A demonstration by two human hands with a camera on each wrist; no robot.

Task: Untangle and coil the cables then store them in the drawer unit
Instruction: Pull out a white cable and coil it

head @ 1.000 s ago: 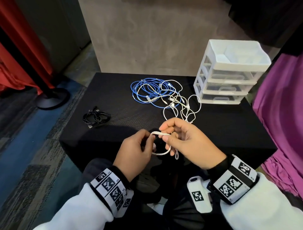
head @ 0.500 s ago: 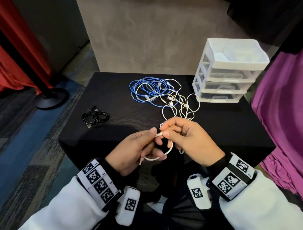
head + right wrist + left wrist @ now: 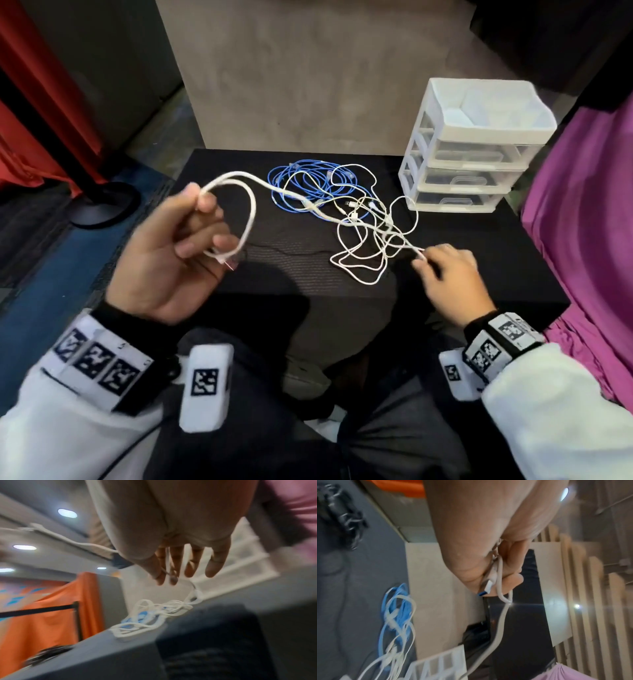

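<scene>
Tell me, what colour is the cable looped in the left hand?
White cable, clearest in the head view.

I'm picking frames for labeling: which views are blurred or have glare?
Head view: mostly sharp, slight motion blur on the left hand and its white cable. Left wrist view: blurred, worst at the blue cable, with lens flare from a ceiling light. Right wrist view: heavy motion blur throughout, smearing the right hand and the table edge.

White cable [image 3: 251, 209] and blue cable [image 3: 301, 178] lie on a black table [image 3: 291, 274]. The drawers [image 3: 472, 150] are white and clear. Red curtain [image 3: 30, 113] far left, magenta cloth [image 3: 582, 222] right.
</scene>
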